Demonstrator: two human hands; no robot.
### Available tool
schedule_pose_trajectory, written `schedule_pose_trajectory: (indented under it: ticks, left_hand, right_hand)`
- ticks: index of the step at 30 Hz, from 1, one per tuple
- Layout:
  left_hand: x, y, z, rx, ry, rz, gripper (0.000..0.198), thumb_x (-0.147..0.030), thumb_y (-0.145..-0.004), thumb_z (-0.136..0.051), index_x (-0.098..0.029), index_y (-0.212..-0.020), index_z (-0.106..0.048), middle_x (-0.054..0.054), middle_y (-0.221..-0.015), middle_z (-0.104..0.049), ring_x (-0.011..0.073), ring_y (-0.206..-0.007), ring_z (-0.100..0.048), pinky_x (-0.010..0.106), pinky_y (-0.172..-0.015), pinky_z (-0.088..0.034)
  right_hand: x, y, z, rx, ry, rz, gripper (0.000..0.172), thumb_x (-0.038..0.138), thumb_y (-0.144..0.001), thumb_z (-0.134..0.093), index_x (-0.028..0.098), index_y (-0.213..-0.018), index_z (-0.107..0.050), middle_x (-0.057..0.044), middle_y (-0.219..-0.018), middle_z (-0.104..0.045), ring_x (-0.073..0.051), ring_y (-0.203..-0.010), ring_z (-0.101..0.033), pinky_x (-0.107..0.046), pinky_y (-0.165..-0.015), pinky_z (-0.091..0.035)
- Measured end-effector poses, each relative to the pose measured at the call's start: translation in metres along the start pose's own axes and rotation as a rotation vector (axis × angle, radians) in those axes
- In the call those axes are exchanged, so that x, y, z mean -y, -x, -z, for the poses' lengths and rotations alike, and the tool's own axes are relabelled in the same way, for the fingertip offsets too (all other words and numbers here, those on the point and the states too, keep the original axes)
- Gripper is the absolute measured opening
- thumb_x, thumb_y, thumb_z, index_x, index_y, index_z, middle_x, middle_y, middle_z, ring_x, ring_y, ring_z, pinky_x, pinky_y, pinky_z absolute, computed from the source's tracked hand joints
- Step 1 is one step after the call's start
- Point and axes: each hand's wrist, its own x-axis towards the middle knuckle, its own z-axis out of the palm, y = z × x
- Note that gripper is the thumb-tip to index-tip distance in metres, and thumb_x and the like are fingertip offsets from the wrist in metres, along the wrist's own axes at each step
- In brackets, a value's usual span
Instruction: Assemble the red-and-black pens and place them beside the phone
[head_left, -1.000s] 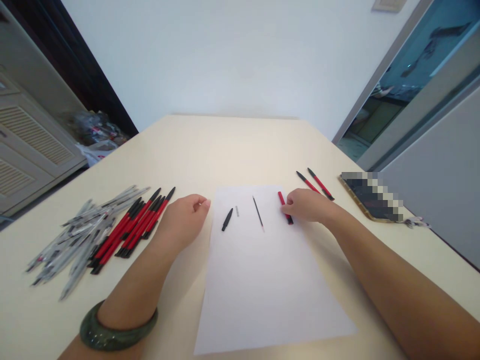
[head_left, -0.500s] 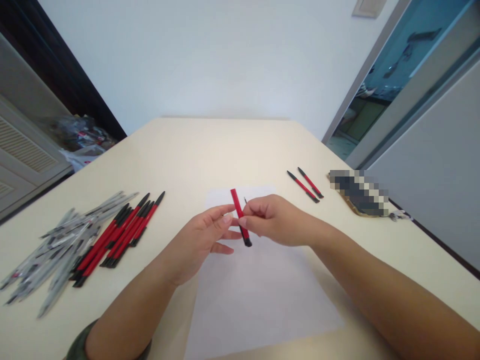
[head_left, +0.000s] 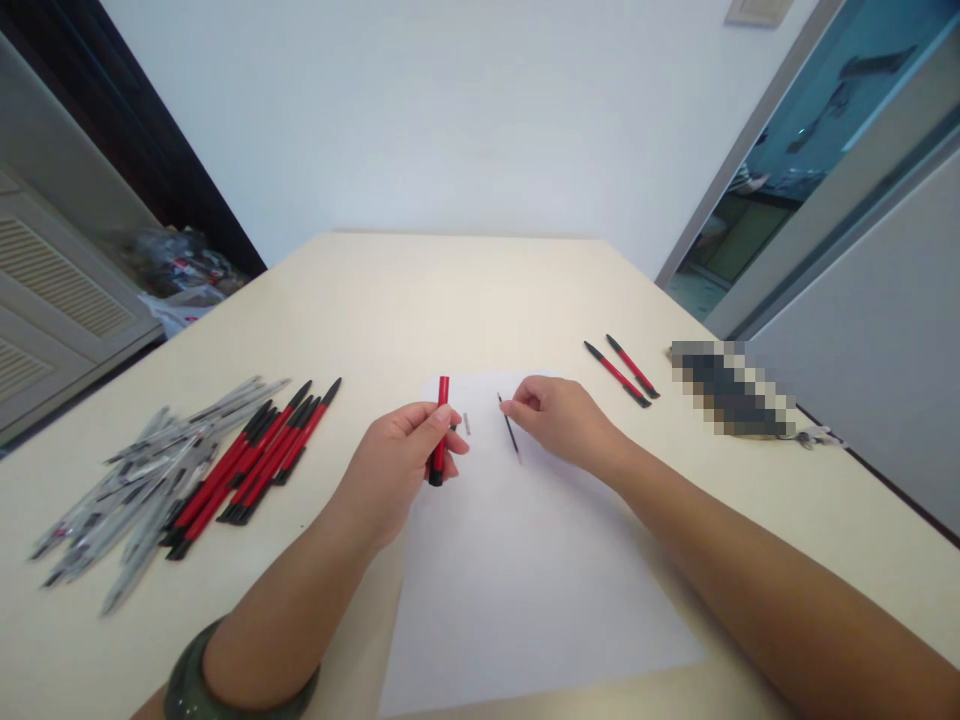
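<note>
My left hand [head_left: 409,455] is closed around a red pen barrel [head_left: 444,392] with a black lower end; its upper end shows no tip. A bit of something black shows by the fingers, too hidden to name. My right hand [head_left: 559,415] is over the white paper [head_left: 540,580], thumb and forefinger pinched at the upper end of a thin dark pen refill [head_left: 511,430]. The refill slants across the sheet. Between the hands, a small metal spring [head_left: 466,424] lies on the paper.
On the left lie several red-and-black pen parts [head_left: 259,455] and a heap of clear-wrapped refills or pens [head_left: 142,500]. Two red-and-black pens [head_left: 619,374] lie at the right, near a blurred-out phone-like object [head_left: 727,390] with a strap. A wall [head_left: 465,120] stands behind the table.
My right hand has let go of the red barrel and moved right to the refill. My left hand has closed on the barrel, now more upright. The spring has come into view.
</note>
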Motion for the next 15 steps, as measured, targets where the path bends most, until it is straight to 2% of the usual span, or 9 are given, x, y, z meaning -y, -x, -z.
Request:
schedule_pose_trajectory:
  ticks: [3, 8, 11, 15]
  left_hand:
    - [0.0012, -0.0025, 0.0018, -0.018, -0.056, 0.015, 0.028, -0.042, -0.073, -0.051, -0.017, -0.082, -0.058, 0.001, -0.066, -0.059, 0.0091, -0.049, -0.049, 0.023, -0.049, -0.037]
    - [0.0038, -0.0032, -0.0005, -0.001, -0.197, 0.020, 0.028, -0.044, -0.072, -0.051, -0.018, -0.079, -0.058, 0.001, -0.067, -0.060, 0.0105, -0.054, -0.052, 0.024, -0.052, -0.039]
    - [0.0045, -0.0020, -0.0026, 0.014, -0.255, 0.023, 0.027, -0.044, -0.073, -0.050, -0.019, -0.081, -0.058, 0.001, -0.069, -0.061, 0.0115, -0.057, -0.053, 0.024, -0.054, -0.039]
    - [0.0040, 0.0003, -0.0036, 0.034, -0.317, 0.007, 0.027, -0.044, -0.074, -0.049, -0.020, -0.083, -0.057, 0.001, -0.070, -0.061, 0.0132, -0.062, -0.055, 0.025, -0.055, -0.040]
  right_hand:
    - [-0.0062, -0.0054, -0.0088, 0.057, 0.210, -0.059, 0.028, 0.045, -0.073, -0.046, 0.020, -0.075, -0.058, -0.004, -0.072, -0.061, -0.014, -0.063, -0.051, -0.023, -0.051, -0.030]
    - [-0.0001, -0.0046, -0.0104, 0.162, 0.433, -0.015, 0.023, 0.027, -0.077, -0.038, 0.019, -0.078, -0.060, -0.008, -0.079, -0.063, -0.018, -0.067, -0.055, -0.025, -0.050, -0.031]
    - [0.0034, -0.0039, -0.0068, 0.224, 0.480, -0.010, 0.021, 0.022, -0.075, -0.039, 0.018, -0.075, -0.059, -0.010, -0.076, -0.063, -0.020, -0.065, -0.056, -0.026, -0.048, -0.030]
    - [0.0030, -0.0032, -0.0065, 0.241, 0.460, 0.012, 0.018, 0.021, -0.073, -0.040, 0.016, -0.072, -0.057, -0.010, -0.071, -0.062, -0.019, -0.060, -0.055, -0.025, -0.047, -0.029]
